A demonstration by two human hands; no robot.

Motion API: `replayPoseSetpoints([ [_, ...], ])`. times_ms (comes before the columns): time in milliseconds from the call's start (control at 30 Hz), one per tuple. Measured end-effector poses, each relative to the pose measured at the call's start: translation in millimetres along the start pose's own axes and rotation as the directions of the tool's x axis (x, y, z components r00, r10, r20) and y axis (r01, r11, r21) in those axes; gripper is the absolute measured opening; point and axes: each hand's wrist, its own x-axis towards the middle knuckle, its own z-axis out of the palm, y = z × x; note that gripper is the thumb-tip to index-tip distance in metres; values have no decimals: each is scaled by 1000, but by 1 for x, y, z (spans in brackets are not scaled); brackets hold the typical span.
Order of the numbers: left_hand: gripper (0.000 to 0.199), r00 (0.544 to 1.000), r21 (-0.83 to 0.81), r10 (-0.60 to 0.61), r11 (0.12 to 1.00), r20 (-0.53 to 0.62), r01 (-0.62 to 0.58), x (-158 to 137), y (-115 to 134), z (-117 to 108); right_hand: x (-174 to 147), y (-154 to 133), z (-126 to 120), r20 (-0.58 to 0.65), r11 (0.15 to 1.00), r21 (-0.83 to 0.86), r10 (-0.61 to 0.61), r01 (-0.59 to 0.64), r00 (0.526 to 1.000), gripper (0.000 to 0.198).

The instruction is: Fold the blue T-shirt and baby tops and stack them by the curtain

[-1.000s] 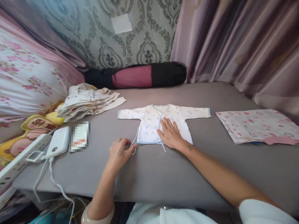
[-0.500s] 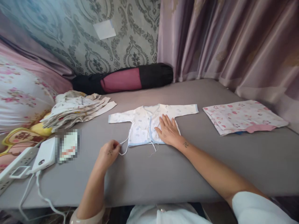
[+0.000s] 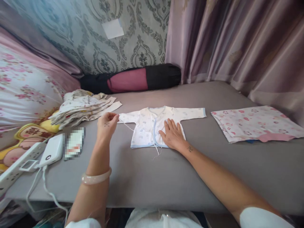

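A small white baby shirt [image 3: 145, 129] with pale blue trim lies spread on the grey bed surface, its sleeves out to both sides. My left hand [image 3: 107, 124] pinches the end of a thin white tie string [image 3: 127, 124] that runs taut to the shirt's left side, and it covers the left cuff. Flat on the right front of the shirt rests my right hand [image 3: 173, 134], palm down with fingers spread. Another tie string [image 3: 156, 150] hangs loose below the hem in the middle.
A pile of folded clothes [image 3: 83, 106] lies at left, near a white power bank [image 3: 51, 150] and a power strip [image 3: 22, 164] with cables. A folded pink-patterned cloth [image 3: 254, 123] is at right. A black and maroon long bag [image 3: 133, 78] lies along the wall.
My left hand has lifted and moved away from me, drawing the tie string from a slack curve to a straight line. My right hand stays on the shirt. The view has shifted slightly.
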Motion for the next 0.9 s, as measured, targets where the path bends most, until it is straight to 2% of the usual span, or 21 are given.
replayPoseSetpoints([
  [67,31,999,-124,39,992,28,-35,5,12,7,1,0,1,-10,1000,-7,0,0,1000,70],
  [133,29,986,-202,145,971,85,-126,4,27,16,1,0,1,-20,1000,-12,1,-1,1000,70],
  [167,28,966,-229,222,955,130,-188,1,35,20,0,0,2,-25,1000,-13,-1,0,1000,69],
  [267,31,868,-296,421,892,265,-342,-10,55,35,-2,-1,0,-40,1000,-16,-13,13,999,68],
  [400,29,804,-263,492,868,335,-422,-22,60,63,0,2,-6,-101,999,4,-41,41,994,61],
  [500,30,735,-194,539,840,412,-507,-24,51,88,10,14,-13,-231,998,57,-27,41,973,50],
  [600,33,634,-170,605,774,481,-610,-24,43,110,24,39,-21,-348,991,130,52,-7,936,39],
  [733,33,520,-211,698,675,492,-707,-21,42,137,36,80,-29,-441,966,184,246,-181,863,35],
  [800,33,486,-219,722,643,493,-733,-19,44,151,38,97,-32,-452,945,196,324,-262,831,35],
  [900,33,454,-230,732,623,508,-747,-16,50,170,38,113,-35,-425,912,204,409,-355,807,35],
])
